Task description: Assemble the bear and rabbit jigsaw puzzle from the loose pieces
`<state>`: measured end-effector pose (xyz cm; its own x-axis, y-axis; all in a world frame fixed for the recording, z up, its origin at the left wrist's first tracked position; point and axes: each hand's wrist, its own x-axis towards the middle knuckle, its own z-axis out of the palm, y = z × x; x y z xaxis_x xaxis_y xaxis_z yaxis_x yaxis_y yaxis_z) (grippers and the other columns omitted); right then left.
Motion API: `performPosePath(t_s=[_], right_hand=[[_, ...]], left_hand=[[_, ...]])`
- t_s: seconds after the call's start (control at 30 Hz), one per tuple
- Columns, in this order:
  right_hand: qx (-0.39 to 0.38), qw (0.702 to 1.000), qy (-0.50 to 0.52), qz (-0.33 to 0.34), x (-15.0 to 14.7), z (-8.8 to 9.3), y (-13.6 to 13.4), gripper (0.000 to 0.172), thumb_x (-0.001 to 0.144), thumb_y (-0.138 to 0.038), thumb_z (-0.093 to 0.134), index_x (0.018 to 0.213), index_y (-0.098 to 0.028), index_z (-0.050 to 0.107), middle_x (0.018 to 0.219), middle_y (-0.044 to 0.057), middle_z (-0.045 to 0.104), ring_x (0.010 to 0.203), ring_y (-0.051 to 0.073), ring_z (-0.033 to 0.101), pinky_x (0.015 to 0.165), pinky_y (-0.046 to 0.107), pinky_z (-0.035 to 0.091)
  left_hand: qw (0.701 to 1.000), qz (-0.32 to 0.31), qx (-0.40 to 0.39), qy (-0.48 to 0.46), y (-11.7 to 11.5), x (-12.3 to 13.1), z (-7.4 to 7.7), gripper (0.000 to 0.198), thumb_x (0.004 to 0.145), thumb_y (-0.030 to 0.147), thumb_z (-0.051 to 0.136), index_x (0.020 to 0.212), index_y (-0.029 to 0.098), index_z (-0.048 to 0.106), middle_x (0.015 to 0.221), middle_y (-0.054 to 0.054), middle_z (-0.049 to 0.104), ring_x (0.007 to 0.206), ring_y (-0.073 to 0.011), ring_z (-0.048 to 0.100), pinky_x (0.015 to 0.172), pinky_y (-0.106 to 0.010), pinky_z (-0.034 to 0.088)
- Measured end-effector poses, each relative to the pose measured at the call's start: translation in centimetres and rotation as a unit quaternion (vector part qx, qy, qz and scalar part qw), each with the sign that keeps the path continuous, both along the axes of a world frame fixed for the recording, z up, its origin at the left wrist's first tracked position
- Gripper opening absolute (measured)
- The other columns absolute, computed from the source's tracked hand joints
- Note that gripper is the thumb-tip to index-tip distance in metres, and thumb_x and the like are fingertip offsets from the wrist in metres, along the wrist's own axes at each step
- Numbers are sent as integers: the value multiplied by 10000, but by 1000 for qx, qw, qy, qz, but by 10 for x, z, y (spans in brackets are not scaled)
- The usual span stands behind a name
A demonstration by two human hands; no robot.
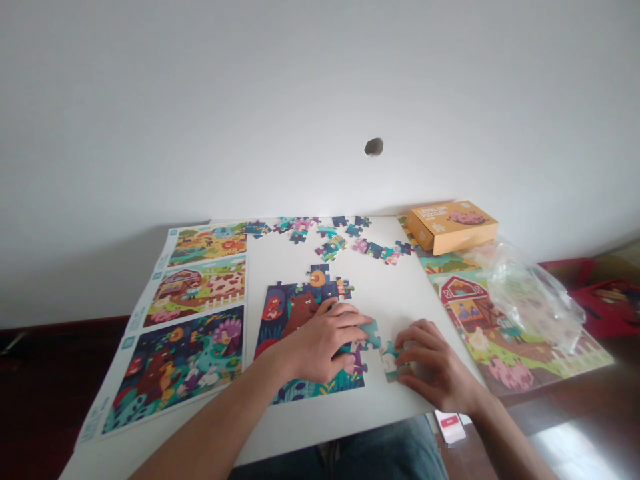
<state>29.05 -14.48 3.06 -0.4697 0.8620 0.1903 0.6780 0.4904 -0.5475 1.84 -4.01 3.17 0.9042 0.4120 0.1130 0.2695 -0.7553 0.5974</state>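
A partly joined jigsaw puzzle with a brown bear and a red bird lies in the middle of the white table. My left hand rests flat across its right side, fingers stretched out, with the fingertips at a teal puzzle piece on the puzzle's right edge. Just right of that, my right hand curls its fingers and thumb around the edge of a small joined section of puzzle pieces on the tabletop. That section sits close to the teal piece; whether they touch I cannot tell.
Loose puzzle pieces are scattered along the back. A picture sheet lies at left. At right are an orange puzzle box, a farm poster overhanging the table and a clear plastic bag. A phone is below the front edge.
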Motion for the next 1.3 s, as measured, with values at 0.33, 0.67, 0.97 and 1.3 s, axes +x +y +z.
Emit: performPosePath(t_s=[0.33,0.67,0.97,1.3], right_hand=[[24,997,-20,-64,19,-10,3,88,872,-257,620,956,-236,636,1054,94,626,998,258,572,848,435,486],[42,968,-97,-228,20,-2,71,266,893,-350,588,1090,-201,686,1098,116,690,1036,279,631,941,440,474],[45,943,-149,-294,-21,-11,171,389,905,-340,569,1249,-182,656,1260,135,648,1114,281,590,972,393,418],[80,958,-104,-255,-34,-44,180,312,945,-334,507,1201,-298,683,1285,60,645,1168,302,522,948,481,377]], left_hand=[[1000,2,-2,-2,-1,0,-1,432,828,221,665,1247,317,631,1444,14,553,1332,-258,442,1179,-467,204],[1000,3,-1,0,0,-1,0,417,836,253,687,1245,318,635,1431,0,566,1330,-276,438,1171,-503,238],[996,73,31,-42,10,-8,-4,254,895,201,579,1118,248,692,1311,-54,637,1257,-236,519,1136,-447,349],[952,281,103,64,27,-21,-29,526,881,376,614,1384,266,511,1550,-102,399,1440,-356,310,1146,-646,247]])
